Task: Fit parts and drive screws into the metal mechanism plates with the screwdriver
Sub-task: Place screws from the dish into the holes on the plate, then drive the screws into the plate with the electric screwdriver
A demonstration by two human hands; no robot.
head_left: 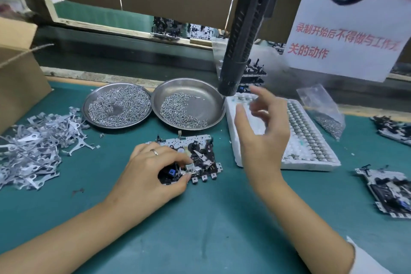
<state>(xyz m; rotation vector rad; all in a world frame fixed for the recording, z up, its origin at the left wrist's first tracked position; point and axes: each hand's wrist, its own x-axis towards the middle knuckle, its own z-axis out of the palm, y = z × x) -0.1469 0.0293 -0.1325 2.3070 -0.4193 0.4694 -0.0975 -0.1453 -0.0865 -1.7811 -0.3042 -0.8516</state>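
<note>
Where the green worktop (200,224) fills the lower frame, items stand as follows.

Mechanism plate (195,153): lying flat at centre frame, metal, with dark parts fitted on top.

Left hand (153,169): resting on the plate's lower left corner, fingers curled round its edge and pinching a small part there; a ring on one finger.

Right hand (262,133): raised above the worktop, right of the plate, fingers loosely spread and apart, holding nothing; blurred.

Screwdriver (244,35): black powered body hanging from the top of the frame, its lower end just above the right hand's fingertips; whether they touch cannot be told.

Two round metal dishes of screws: left dish (115,104) well filled, right dish (189,104) part filled, side by side above the plate.

Pile of thin metal pieces (35,140): left edge.

White foam tray (311,140) of small round parts: right of centre, behind the right hand.

Clear bag of screws (327,115): beyond the tray.

Further assembled plates (387,191): right edge.

Paper notice (347,24) with red characters: upper right.
</note>
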